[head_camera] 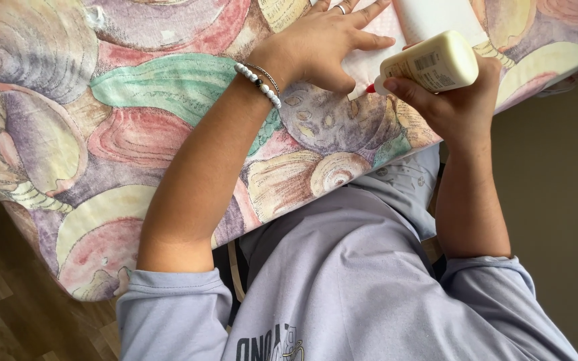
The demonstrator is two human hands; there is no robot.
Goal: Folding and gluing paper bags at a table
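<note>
On one shell-patterned tablecloth (135, 127), right hand (459, 100) grips one glue bottle (429, 63) — left hand (322, 43) spread flat on one paper (369, 57).

A single head-worn camera looks steeply down past the person's chest onto the near edge of the table (135, 120). It sits close: forearms fill the middle, floor (8, 314) shows at both sides.
</note>
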